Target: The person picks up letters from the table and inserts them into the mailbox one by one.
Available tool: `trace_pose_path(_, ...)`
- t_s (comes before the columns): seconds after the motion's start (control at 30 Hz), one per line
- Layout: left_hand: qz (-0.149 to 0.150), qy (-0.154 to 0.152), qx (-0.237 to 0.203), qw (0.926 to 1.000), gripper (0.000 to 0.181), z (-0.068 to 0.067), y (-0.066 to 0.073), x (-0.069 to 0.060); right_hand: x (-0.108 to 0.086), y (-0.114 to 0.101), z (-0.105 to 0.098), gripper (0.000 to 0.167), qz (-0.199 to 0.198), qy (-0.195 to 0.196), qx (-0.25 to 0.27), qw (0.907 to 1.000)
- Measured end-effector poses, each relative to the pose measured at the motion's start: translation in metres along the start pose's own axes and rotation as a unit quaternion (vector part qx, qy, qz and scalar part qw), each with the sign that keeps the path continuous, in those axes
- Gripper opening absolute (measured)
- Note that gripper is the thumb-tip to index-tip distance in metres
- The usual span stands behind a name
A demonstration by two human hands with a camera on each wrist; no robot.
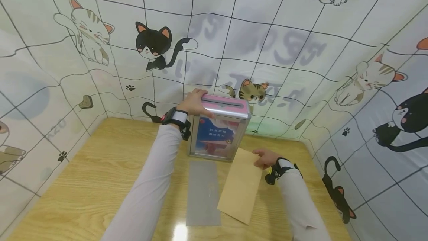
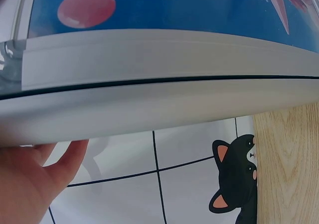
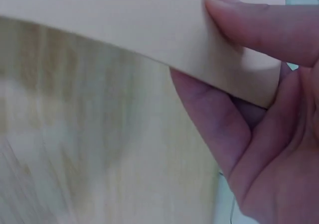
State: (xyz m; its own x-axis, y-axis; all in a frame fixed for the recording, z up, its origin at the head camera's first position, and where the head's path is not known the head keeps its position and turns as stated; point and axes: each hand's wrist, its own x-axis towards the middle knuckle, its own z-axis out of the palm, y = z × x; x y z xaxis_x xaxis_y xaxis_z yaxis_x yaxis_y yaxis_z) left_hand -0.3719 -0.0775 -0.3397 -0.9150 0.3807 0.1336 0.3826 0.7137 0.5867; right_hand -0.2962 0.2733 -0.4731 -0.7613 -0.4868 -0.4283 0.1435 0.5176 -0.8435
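A ballot-style box [image 1: 223, 106] with a pink slotted lid, silver frame and blue picture front stands upright on the table against the back sheet. My left hand [image 1: 195, 103] grips the top left end of its lid, thumb on the front edge and fingers toward the back. In the left wrist view, the box's silver edge [image 2: 149, 107] hides part of that hand. A tan paper envelope [image 1: 240, 187] slants in front of the box at its right. By its upper right corner, my right hand [image 1: 266, 158] pinches it, thumb on top and fingers underneath.
Left of the envelope, a grey flat sheet [image 1: 203, 194] lies on the wooden table [image 1: 110, 170], in front of the box. A cat-patterned cloth [image 1: 214, 40] stands up behind the table and along both sides.
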Motion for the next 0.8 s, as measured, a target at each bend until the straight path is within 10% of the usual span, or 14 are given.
trace_pose_path(0.8,-0.010,-0.001,0.008,0.9999,0.105,-0.003,0.006,-0.005,-0.065,-0.030,-0.076,0.057,-0.028,0.077,0.043,0.9957)
